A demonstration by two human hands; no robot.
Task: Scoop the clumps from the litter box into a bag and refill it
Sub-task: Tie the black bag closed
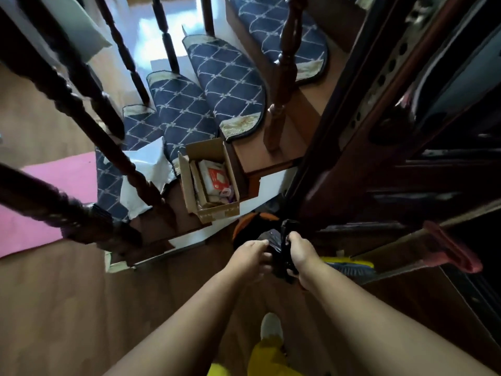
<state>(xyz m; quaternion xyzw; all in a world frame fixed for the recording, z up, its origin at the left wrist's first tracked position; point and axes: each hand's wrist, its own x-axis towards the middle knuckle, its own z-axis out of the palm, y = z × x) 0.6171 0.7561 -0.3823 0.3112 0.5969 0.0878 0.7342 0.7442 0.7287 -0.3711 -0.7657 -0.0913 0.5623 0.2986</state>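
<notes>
Both forearms are reaching out over the floor, the left hand (250,255) pinching one edge of a black bag (273,246) while the right hand (299,255) is gripping its bunched part. This looks like bag preparation before scooping; next, the mouth needs pulling open. No litter box is showing; a cardboard box (208,180) is lying beyond the hands.

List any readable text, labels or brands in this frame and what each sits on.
None readable.
White packet in the cardboard box: red-orange label, print too blurred to read.
Black bag held by left hand and right hand: no print visible.
</notes>
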